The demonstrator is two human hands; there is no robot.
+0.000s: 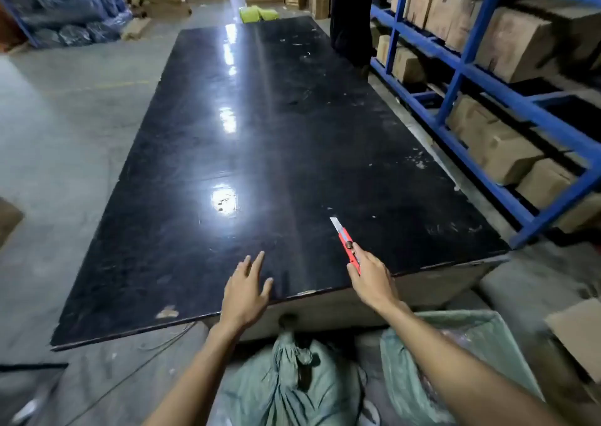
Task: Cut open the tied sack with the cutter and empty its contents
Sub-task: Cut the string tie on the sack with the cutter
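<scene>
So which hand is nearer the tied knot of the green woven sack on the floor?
Left. The left hand hovers over the table edge almost directly above the knot; the right hand, holding the red cutter, is further right.

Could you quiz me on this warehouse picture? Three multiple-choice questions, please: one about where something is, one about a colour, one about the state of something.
1. Where is the tied sack?
A. On the table
B. On the floor at the table's near end
C. On the blue shelves

2. What colour is the cutter handle?
A. Red
B. Yellow
C. Black

3. What state is the cutter's blade in?
A. Retracted
B. Extended
C. Snapped off

Answers:
1 B: the knotted sack sits below the edge of the black table, between the person's arms.
2 A: the handle held in the right hand is red.
3 B: a bare metal tip sticks out past the handle. The left hand holds nothing.
</scene>
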